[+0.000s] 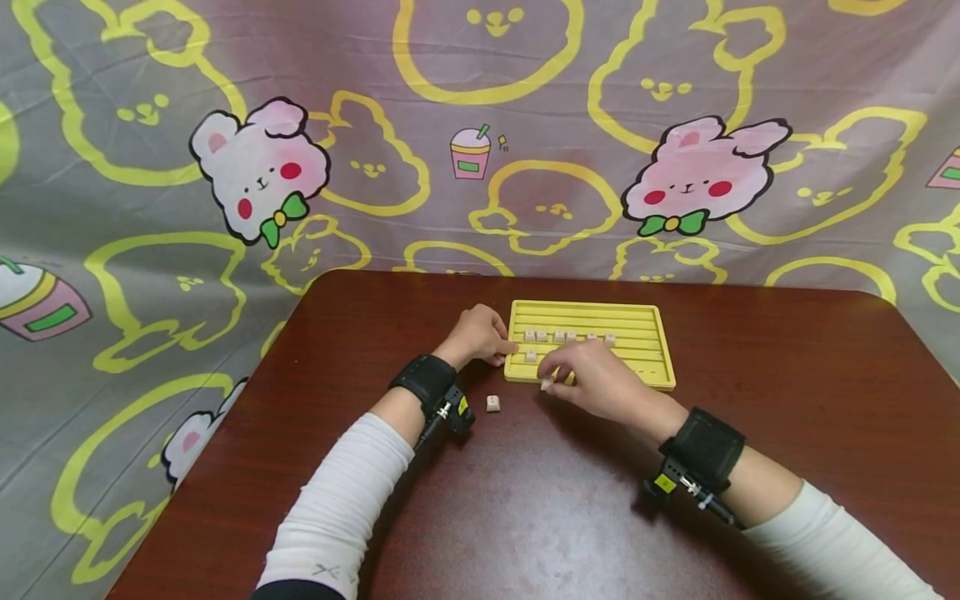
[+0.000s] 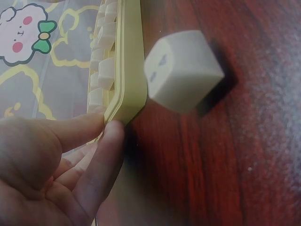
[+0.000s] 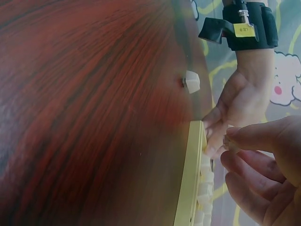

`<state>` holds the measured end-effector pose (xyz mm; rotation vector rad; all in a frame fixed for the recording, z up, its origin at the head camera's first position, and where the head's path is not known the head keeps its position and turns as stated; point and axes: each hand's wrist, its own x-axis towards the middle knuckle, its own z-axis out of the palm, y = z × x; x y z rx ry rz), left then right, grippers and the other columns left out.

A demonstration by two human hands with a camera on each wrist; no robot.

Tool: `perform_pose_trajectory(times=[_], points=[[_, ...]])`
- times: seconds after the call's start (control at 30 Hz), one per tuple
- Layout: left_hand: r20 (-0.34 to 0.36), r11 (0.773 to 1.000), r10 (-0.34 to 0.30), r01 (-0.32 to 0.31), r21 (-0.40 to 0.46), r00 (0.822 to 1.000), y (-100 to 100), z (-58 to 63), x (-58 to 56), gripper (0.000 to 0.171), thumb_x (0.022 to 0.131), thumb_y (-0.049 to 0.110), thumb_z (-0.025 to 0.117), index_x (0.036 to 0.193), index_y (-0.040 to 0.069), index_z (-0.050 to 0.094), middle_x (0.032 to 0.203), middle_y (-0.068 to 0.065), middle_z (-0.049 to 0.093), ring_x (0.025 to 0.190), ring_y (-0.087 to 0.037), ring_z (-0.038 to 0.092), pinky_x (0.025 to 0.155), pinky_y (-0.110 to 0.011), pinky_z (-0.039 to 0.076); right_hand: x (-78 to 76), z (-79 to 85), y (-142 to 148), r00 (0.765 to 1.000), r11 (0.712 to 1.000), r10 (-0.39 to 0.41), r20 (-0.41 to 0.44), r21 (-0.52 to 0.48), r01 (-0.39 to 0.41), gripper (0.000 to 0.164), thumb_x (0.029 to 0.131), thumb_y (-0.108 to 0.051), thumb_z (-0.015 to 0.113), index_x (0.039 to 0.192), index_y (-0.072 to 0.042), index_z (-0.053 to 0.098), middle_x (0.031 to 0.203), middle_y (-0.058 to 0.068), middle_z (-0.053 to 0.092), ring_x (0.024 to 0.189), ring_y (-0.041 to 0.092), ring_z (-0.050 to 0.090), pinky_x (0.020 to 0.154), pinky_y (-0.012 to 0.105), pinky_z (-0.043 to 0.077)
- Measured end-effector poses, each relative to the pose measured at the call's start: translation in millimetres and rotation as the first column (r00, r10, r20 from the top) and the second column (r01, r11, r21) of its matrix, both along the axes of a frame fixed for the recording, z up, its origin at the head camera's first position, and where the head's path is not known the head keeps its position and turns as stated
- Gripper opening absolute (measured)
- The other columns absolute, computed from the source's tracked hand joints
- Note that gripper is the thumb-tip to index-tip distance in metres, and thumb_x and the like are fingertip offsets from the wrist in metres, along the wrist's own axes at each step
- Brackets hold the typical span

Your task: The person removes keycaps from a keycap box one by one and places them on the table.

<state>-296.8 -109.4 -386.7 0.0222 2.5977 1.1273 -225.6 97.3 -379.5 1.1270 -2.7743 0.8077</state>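
Note:
A shallow yellow tray [image 1: 585, 305] with ridged rows lies on the table, and my left hand [image 1: 480, 335] grips its left end between thumb and finger. In the left wrist view that grip is on the tray's corner [image 2: 129, 101]. My right hand [image 1: 600, 379] pinches a small white keycap [image 1: 547, 384] just above the tray's front edge; the fingers partly hide it. Several white keycaps [image 1: 559, 336] sit in one row of the tray, and a single keycap [image 1: 531, 356] stands in a row nearer me. The right hand covers part of the tray's front rows.
One loose keycap [image 1: 492, 404] lies on the dark red-brown table [image 1: 525, 517], in front of the tray's left corner. Behind the table hangs a cloth [image 1: 375, 50] printed with cartoon animals. Both wrists carry black straps [image 1: 423, 381] with small cameras.

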Motion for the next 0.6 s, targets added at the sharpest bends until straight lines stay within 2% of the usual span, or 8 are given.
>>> perform_pose_trajectory(times=[0.2, 0.6], points=[[-0.009, 1.0, 0.0, 0.0, 0.011, 1.0, 0.1, -1.4, -0.5, 0.018, 0.083, 0.009, 0.08, 0.088, -0.004, 0.068, 0.063, -0.006, 0.064, 0.048, -0.01, 0.063, 0.057, -0.028, 0.062, 1.6, -1.1, -6.5, 1.0, 1.0, 0.021, 0.008, -0.01, -0.021, 0.011, 0.086, -0.012, 0.077, 0.096, -0.012, 0.076, 0.091, -0.004, 0.074, 0.08, 0.01, 0.071, 0.071, 0.027, 0.061], [-0.01, 1.0, -0.003, 0.003, -0.005, 1.0, 0.1, -2.2, -0.8, 0.02, 0.083, 0.01, 0.08, 0.091, -0.004, 0.067, 0.069, -0.009, 0.066, 0.05, -0.011, 0.064, 0.056, -0.027, 0.062, 5.1, -5.3, -16.4, 0.999, 1.0, 0.026, 0.024, 0.006, -0.026, 0.013, 0.085, -0.011, 0.077, 0.098, -0.013, 0.076, 0.093, -0.005, 0.075, 0.083, 0.011, 0.071, 0.074, 0.026, 0.06]])
